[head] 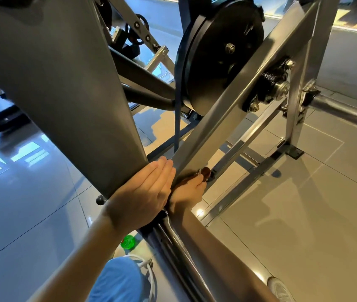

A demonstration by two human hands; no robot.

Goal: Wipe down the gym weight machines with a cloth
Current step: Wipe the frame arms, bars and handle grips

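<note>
A person's left hand [145, 190], fingers straight and together, braces flat against the wide grey upright [64, 94] of a weight machine, apparently for balance, while the right hand [187, 194], just beside it, clamps a bunched brown cloth [203, 173] onto the foot of a slanted steel beam [238, 101], whose long axis climbs up and right past the black pulley wheel [221, 51]

cloth [204, 172]: mostly under right hand [187, 192] | shoe [280, 288]: cut off (bottom edge)
</note>
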